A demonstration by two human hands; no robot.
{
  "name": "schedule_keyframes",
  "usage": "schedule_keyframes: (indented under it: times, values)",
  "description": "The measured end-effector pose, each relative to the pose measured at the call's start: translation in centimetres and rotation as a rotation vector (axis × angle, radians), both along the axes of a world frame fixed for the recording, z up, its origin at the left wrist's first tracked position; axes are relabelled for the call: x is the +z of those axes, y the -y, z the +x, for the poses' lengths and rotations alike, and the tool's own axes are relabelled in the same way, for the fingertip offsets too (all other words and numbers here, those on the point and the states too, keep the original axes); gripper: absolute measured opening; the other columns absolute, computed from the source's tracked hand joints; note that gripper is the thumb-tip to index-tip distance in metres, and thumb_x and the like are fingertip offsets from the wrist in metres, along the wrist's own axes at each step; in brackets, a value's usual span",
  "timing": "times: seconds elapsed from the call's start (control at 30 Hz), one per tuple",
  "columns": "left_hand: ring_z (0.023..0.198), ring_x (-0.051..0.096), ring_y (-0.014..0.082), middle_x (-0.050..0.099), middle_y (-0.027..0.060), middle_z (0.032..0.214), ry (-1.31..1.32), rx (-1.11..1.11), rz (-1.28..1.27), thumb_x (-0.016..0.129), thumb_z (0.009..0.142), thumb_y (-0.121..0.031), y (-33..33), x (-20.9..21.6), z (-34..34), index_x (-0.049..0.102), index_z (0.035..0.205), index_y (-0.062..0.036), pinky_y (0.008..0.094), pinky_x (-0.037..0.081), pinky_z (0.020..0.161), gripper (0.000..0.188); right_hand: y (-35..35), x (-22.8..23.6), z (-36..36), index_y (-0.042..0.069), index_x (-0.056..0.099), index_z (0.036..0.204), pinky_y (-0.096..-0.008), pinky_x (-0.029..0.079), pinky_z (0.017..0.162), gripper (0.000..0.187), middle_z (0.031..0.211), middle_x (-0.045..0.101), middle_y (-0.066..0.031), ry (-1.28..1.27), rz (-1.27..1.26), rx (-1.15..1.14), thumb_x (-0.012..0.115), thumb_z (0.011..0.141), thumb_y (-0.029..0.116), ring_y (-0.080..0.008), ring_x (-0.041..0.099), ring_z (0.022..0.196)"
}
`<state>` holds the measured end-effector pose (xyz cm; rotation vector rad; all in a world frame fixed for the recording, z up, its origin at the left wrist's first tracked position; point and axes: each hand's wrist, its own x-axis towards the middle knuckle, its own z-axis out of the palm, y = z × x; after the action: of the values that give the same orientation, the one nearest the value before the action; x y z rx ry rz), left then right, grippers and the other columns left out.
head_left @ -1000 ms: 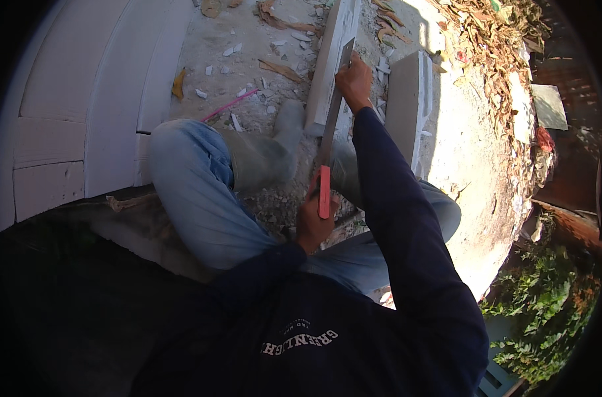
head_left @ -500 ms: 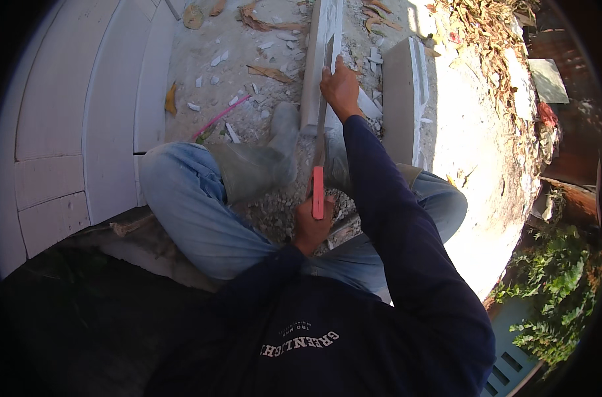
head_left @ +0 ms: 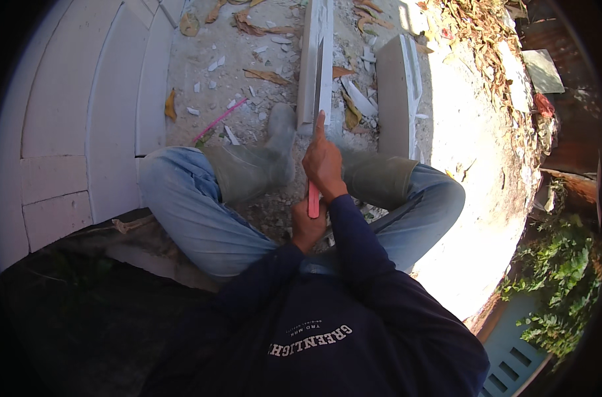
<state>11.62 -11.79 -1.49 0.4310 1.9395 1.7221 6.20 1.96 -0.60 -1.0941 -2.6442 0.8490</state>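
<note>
White chips (head_left: pixel 231 135) suggest some cutting done, how much block (head_left: pixel 307 73) remains unclear, left hand (head_left: pixel 307 228) wrapped round the saw (head_left: pixel 313 198), right hand (head_left: pixel 323 162) finger-extended, grip hidden.

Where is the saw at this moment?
In the head view, the saw is upper centre, its red handle in the left hand, its blade seen over the white block, beyond the right hand.
</note>
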Motion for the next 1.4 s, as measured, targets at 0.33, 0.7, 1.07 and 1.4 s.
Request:
schedule_keyframes:
  times: [0.33, 0.7, 1.07, 1.4]
  values:
    - [0.064, 0.068, 0.0315, 0.062, 0.0211, 0.067, 0.043, -0.075, -0.06, 0.063, 0.084, -0.006, -0.2, 1.1, -1.3, 0.062, 0.084, 0.0045, 0.0405, 0.048, 0.06, 0.011, -1.5, -1.0, -1.4, -0.011, 0.013, 0.154, -0.0542, 0.047, 0.06, 0.084, 0.067, 0.062, -0.0279, -0.024, 0.069, 0.046, 0.053, 0.081, -0.005, -0.0457, 0.061, 0.06]
    - [0.068, 0.066, 0.0406, 0.063, 0.0216, 0.07, 0.075, -0.082, -0.095, 0.063, 0.083, -0.008, 2.2, 0.2, 1.0, 0.061, 0.082, 0.0037, 0.0414, 0.047, 0.062, 0.012, 0.4, -1.1, 0.3, -0.009, 0.014, 0.155, -0.0537, 0.046, 0.057, 0.086, 0.065, 0.062, -0.026, -0.027, 0.07, 0.072, 0.055, 0.079, -0.004, -0.0427, 0.061, 0.057]
    - [0.068, 0.065, 0.0413, 0.064, 0.0227, 0.073, 0.159, -0.122, -0.135, 0.066, 0.083, -0.01, 0.8, -1.1, 0.2, 0.063, 0.088, 0.0017, 0.0448, 0.049, 0.062, 0.013, -1.1, -2.2, -0.7, -0.01, 0.017, 0.154, -0.0544, 0.047, 0.058, 0.086, 0.065, 0.062, -0.027, -0.026, 0.116, 0.056, 0.057, 0.079, -0.002, -0.0438, 0.062, 0.059]
    - [0.066, 0.061, 0.025, 0.063, 0.0162, 0.071, 0.099, -0.138, -0.083, 0.064, 0.085, -0.007, -1.2, -0.1, -2.0, 0.061, 0.085, 0.0028, 0.0397, 0.049, 0.063, 0.011, -2.8, -2.6, -2.3, -0.008, 0.012, 0.156, -0.0546, 0.048, 0.06, 0.091, 0.069, 0.063, -0.0272, -0.015, 0.18, 0.06, 0.058, 0.077, -0.003, -0.0444, 0.063, 0.061]
